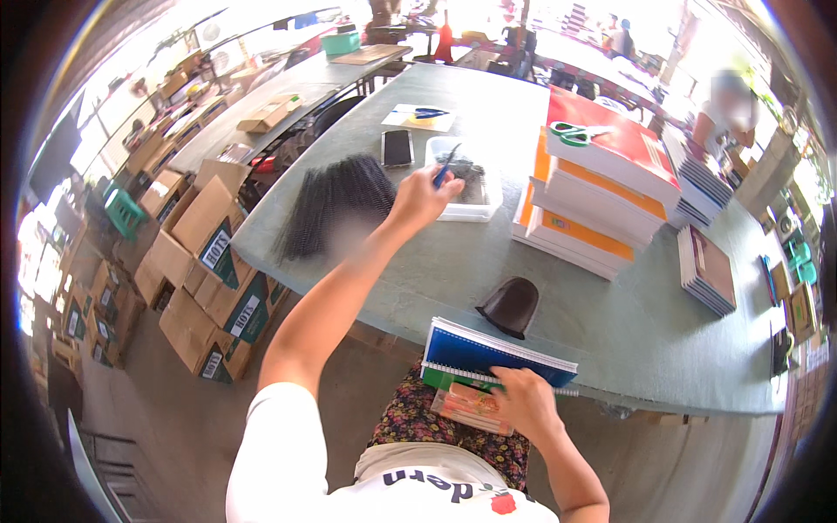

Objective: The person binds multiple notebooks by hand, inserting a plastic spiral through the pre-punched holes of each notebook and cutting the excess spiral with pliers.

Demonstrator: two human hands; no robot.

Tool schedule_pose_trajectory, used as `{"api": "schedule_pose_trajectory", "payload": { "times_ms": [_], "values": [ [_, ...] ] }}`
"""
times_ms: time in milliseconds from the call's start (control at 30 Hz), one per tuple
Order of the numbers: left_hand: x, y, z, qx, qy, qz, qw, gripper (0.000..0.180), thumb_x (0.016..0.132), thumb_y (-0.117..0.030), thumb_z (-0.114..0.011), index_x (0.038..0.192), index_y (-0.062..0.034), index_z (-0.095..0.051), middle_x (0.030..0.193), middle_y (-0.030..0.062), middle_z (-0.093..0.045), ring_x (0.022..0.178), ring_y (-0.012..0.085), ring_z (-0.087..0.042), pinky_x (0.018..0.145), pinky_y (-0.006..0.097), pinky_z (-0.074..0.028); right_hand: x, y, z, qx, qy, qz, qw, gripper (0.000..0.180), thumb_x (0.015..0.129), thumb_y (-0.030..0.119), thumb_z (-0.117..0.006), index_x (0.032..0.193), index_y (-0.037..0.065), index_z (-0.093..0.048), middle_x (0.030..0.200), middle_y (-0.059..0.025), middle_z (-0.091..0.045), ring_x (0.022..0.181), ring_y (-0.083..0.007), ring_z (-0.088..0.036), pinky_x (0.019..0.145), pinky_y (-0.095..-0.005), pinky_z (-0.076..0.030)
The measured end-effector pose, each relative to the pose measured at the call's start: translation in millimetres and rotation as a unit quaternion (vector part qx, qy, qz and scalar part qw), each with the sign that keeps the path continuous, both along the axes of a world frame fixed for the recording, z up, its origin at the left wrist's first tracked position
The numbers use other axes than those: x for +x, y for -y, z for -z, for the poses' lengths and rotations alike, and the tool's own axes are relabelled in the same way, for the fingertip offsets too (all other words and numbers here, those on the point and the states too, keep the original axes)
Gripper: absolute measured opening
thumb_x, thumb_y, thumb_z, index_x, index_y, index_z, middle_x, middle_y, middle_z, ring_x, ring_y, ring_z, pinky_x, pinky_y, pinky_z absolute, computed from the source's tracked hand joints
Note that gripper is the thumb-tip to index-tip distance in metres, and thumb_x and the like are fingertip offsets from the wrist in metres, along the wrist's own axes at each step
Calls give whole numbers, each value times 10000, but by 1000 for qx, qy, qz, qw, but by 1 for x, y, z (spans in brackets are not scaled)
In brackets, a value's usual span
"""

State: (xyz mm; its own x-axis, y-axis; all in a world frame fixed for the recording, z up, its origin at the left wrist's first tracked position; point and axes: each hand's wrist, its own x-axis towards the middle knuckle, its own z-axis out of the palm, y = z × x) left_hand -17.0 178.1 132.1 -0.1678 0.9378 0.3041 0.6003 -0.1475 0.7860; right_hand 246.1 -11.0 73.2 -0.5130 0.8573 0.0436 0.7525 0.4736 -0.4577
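My left hand [425, 193] reaches far over the table, its fingers closed around a small blue-handled tool [444, 168] with a dark, slim tip. Beneath it stands a white plastic tub [471, 212] holding a tangle of dark thin bits. At the near table edge, a blue spiral notebook [488, 353] leans upright, a green cover showing below its wire binding. My right hand [527, 401] grips it from the near side, fingers bent against the blue cover. On my lap, under the notebook, lies a pack with orange and pinkish sides [475, 408].
Left of the tub spreads a pile of black spiral binding wires [336, 205], beside a dark rectangular tray [398, 148]. Stacked books [593, 200] carry green-handled scissors [575, 132]. A dark brown curved object [509, 307] sits near the notebook. Cardboard boxes [205, 253] stand left; another person [719, 122] is far right.
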Motion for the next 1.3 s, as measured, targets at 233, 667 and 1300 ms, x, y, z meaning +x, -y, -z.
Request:
{"api": "schedule_pose_trajectory", "payload": {
  "times_ms": [233, 667, 1300],
  "values": [
    [-5, 49, 148, 135, -285, -18, 949, 414, 778, -406, -663, 928, -24, -612, 826, 151, -613, 819, 290, -570, 805, 381, -430, 122, 10, -59, 101, -159, 353, 916, 179, 831, 155, -649, 946, 17, -663, 770, -101, -664, 697, -152, -598, 650, -303, -481],
    [-212, 57, 159, -56, -281, -274, 918, 339, 775, -279, -669, 781, 43, -566, 840, 278, -611, 832, 429, -602, 736, 495, -467, 173, -125, 78, 170, 35, 485, 857, 260, 798, 265, -639, 965, 67, -664, 902, -135, -605, 879, -299, -600, 741, -401, -490],
    [-185, 35, 121, -227, -272, -218, 909, 385, 755, -297, -590, 948, 34, -630, 991, 281, -619, 946, 395, -614, 845, 458, -480, -72, -43, 40, 237, 2, 27, 971, 429, 845, 301, -604, 1181, 40, -550, 1150, -102, -568, 1016, -251, -549, 832, -370, -434]
  ]
}}
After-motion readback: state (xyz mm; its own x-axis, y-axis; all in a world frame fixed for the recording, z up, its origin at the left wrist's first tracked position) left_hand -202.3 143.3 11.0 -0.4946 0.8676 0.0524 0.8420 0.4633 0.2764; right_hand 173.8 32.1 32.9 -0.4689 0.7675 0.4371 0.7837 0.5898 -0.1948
